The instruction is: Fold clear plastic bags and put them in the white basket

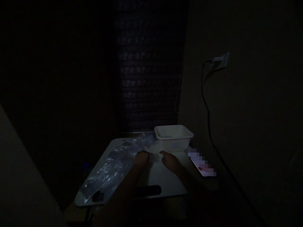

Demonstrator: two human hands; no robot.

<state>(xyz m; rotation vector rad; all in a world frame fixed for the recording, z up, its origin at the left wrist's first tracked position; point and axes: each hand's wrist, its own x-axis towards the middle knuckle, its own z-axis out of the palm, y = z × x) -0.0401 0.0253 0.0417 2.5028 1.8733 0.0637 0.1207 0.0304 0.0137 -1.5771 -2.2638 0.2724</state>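
Note:
In dim light, my left hand (142, 159) is low over the white table (165, 183), its fingers curled together. From its fingers a small translucent piece (154, 157), like thin plastic with a ragged edge, extends to the right. My right hand (170, 162) faces it from the other side, index finger bent towards the piece and the other fingers curled in. Whether the right fingertips grip anything is too dark to see. Shiny clear plastic bags or sheeting (111, 167) lie spread beside my left hand and forearm.
A white rectangular tub (174, 143) stands at the table's back right. A lit phone (201, 164) lies right of my right hand. A black cable (208, 119) hangs from the wall socket (220, 61). Behind the table is a dark slatted blind (146, 82).

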